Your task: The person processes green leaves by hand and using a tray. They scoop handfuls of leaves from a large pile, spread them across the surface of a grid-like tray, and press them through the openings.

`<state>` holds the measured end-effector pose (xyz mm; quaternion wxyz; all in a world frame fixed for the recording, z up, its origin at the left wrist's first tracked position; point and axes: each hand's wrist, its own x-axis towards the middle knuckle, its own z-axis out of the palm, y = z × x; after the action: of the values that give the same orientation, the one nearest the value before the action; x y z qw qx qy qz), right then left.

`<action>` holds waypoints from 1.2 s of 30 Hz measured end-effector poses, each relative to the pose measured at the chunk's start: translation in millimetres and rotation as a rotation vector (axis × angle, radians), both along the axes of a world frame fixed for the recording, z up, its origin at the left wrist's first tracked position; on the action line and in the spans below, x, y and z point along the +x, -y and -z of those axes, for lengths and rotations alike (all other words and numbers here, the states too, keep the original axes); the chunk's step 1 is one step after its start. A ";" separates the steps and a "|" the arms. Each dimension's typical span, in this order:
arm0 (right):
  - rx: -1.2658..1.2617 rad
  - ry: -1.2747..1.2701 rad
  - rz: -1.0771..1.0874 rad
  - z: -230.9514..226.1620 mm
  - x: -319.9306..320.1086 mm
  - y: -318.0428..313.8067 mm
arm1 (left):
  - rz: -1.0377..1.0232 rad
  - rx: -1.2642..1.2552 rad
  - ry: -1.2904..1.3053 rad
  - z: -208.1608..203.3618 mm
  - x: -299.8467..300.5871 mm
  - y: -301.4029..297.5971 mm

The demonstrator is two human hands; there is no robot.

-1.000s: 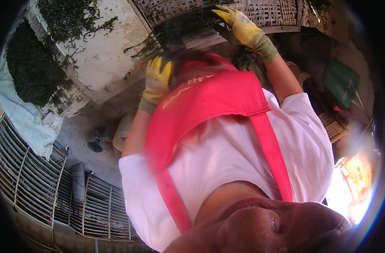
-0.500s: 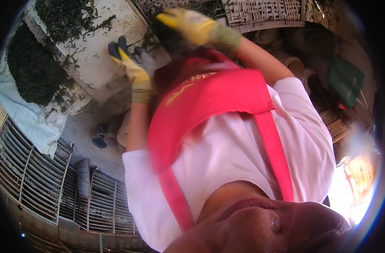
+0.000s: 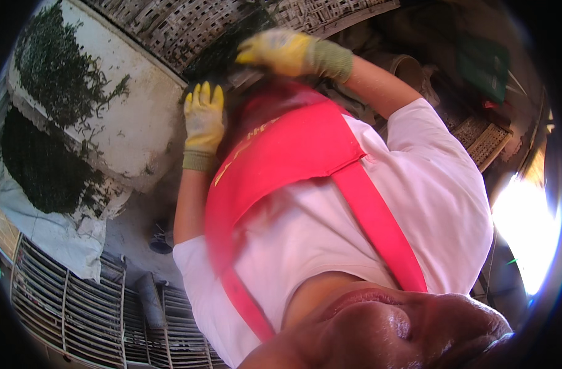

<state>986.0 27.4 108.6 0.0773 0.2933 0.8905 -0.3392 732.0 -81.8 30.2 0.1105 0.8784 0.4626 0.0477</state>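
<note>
Both my hands wear yellow work gloves with olive knitted cuffs. My left hand [image 3: 204,120] is open, its fingers stretched and slightly apart, at the near edge of the woven bamboo tray [image 3: 170,27]. Over the tray's near part is my right hand [image 3: 278,51], fingers reaching leftward and slightly apart. Between and beyond the hands lies a dark green leafy heap [image 3: 232,46] on the weave. Neither hand visibly holds anything, though the undersides of the fingers are hidden. A red apron [image 3: 293,166] hangs from my chest and covers the space just below the hands.
To the left a pale board [image 3: 133,80] carries loose green leaves [image 3: 63,74]. A darker leaf pile [image 3: 41,163] lies beside it on pale sheeting [image 3: 66,243]. Slatted metal racks [image 3: 72,301] stand at lower left. A bucket [image 3: 407,69] and a green dustpan-like object [image 3: 482,66] are at right.
My left hand has turned over, from dark fingertips showing to yellow ones, and moved toward the tray. My right hand has come slightly lower. The whole view has shifted.
</note>
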 end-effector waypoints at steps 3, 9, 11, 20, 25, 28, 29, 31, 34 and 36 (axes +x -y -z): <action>0.171 0.059 0.178 59.5 -4.2 10.4 | -0.015 -0.077 -0.189 -0.9 14.1 -32.8; 0.482 -0.081 0.457 57.8 71.1 -49.6 | -0.081 -0.222 0.102 -31.8 32.5 -53.5; 0.372 0.104 0.404 54.0 69.0 -48.7 | 0.076 -0.183 0.055 -35.7 61.3 -66.6; 0.538 -0.262 0.517 70.2 69.6 -52.0 | 0.162 -0.159 -0.098 49.3 115.2 -94.5; 0.051 -0.333 0.506 61.4 62.0 -23.3 | 0.197 -0.131 -0.165 49.2 117.8 -95.1; 0.122 -0.109 0.265 16.3 29.5 -8.4 | 0.193 -0.279 0.017 50.9 111.4 -88.6; 0.172 -0.098 0.266 -2.3 27.6 -13.8 | 0.191 -0.274 0.083 46.2 107.4 -82.9; 0.263 -0.077 0.284 -21.5 41.0 -16.8 | 0.086 -0.432 0.117 -22.3 92.0 -72.6; 0.162 -0.256 0.401 18.2 60.1 -31.4 | -0.023 -0.393 0.089 -34.5 43.7 -46.5; 0.102 -0.128 0.378 36.0 44.0 -33.7 | -0.034 -0.273 -0.150 -37.6 30.7 -42.3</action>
<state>1030.0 61.1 72.6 -0.0592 0.4365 0.8388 -0.3201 762.7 -39.5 67.8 0.1933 0.8482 0.4867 -0.0793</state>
